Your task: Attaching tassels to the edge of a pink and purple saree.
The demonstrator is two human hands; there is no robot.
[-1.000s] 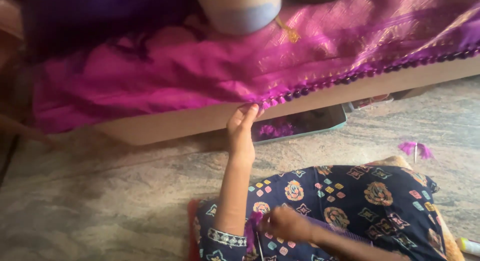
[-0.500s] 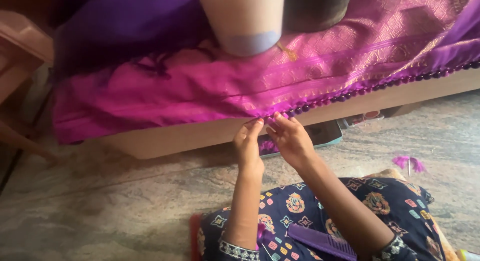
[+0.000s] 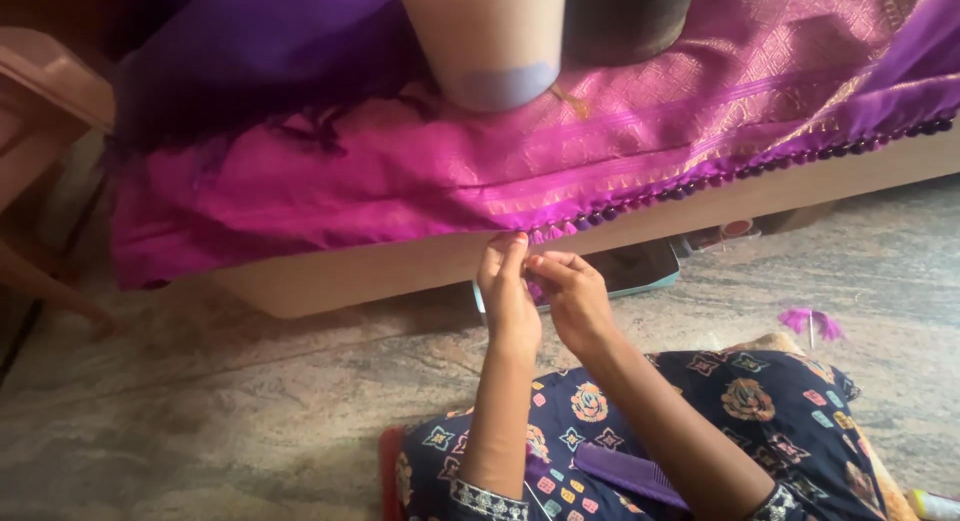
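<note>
A magenta silk cloth (image 3: 420, 171) with a gold-patterned border lies draped over a low wooden platform (image 3: 400, 271). Along its hem runs a row of small dark purple tassel beads (image 3: 760, 167). My left hand (image 3: 508, 293) pinches the hem where the bead row ends. My right hand (image 3: 568, 296) is right beside it, fingertips closed on something small at the same spot on the edge; what it pinches is too small to tell. Both forearms rise from my lap, which is covered in dark blue patterned fabric (image 3: 760, 411). A purple comb (image 3: 628, 473) lies on my lap.
A pale cylinder (image 3: 485, 36) and a darker one (image 3: 625, 16) stand on the cloth. A dark tablet-like slab (image 3: 640, 266) lies under the platform. A loose magenta tassel (image 3: 810, 323) lies on the stone floor at right. A wooden chair (image 3: 40, 141) stands at left.
My right hand has come up from my lap to the cloth's hem beside my left hand. The view has shifted and drawn a little closer to the edge.
</note>
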